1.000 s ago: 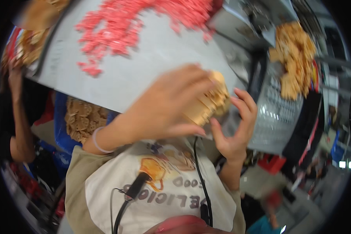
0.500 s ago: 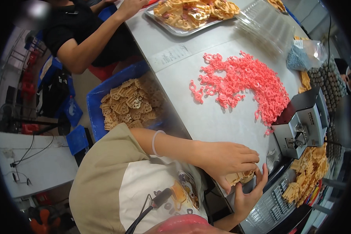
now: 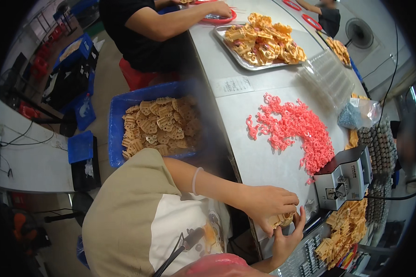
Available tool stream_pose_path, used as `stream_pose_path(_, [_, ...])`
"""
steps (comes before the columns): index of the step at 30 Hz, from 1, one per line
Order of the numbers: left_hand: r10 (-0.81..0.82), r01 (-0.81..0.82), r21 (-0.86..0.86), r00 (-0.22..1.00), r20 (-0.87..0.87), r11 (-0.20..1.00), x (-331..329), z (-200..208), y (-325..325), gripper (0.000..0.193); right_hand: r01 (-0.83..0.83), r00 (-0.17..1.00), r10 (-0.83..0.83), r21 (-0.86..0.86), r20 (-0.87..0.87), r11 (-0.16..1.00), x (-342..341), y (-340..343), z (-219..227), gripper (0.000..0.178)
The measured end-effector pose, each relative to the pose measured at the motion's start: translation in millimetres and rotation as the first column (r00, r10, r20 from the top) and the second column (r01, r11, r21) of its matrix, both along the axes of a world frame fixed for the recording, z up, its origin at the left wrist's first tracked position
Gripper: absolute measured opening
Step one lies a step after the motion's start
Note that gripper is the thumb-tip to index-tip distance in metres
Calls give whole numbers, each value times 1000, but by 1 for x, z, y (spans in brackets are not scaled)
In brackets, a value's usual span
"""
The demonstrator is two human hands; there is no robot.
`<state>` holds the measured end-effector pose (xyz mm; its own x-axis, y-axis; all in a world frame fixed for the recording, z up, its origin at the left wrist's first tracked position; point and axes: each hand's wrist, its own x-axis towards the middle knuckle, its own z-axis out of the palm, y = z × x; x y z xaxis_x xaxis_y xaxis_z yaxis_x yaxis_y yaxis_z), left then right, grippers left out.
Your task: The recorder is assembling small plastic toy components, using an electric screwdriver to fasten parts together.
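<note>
Through my feed I have the left hand (image 3: 272, 203) and the right hand (image 3: 289, 237) together, closed around a tan part (image 3: 282, 220) at the near edge of the white table (image 3: 259, 173), near a grey machine (image 3: 349, 174). Farther along the surface lie a pink heap (image 3: 298, 131), a clear tray (image 3: 327, 77) and a metal tray (image 3: 263, 69) piled with yellowish pieces. I see a blue bin (image 3: 117, 134) of tan pieces beside the table's left edge, a co-worker (image 3: 134, 39) in black beyond it, and a fan (image 3: 359, 33) toward the far right.

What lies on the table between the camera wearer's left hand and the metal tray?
The head view shows a heap of pink ring pieces between the left hand and the metal tray, with tabletop showing before and after it.
</note>
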<state>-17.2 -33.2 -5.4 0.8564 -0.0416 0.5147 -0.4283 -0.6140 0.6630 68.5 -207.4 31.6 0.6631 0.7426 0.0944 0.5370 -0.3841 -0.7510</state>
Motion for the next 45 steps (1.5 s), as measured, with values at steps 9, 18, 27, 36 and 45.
stream_pose_path(9, [-4, 0, 139, 1000, 26, 990, 6, -2, 6, 76, -26, 999, 26, 4, 40, 1000, 2, 4, -5, 72])
stream_pose_path(18, [40, -42, 193, 999, 15, 980, 2, 1, 2, 73, -44, 992, 36, 65, 122, 997, 3, 2, -10, 57])
stream_pose_path(27, [-89, 89, 105, 996, 2, 990, 0, 10, 12, 63, -53, 992, 52, 2, 113, 999, 5, -6, -10, 56])
stream_pose_path(36, [85, -73, 185, 995, -58, 980, -6, 21, 12, 66, 31, 997, -32, 20, 65, 999, 1, 9, -6, 71])
stream_pose_path(45, [-40, 62, 100, 978, -206, 993, 6, 25, 17, 82, 83, 994, -82, -14, 65, 996, 5, 2, -4, 71])
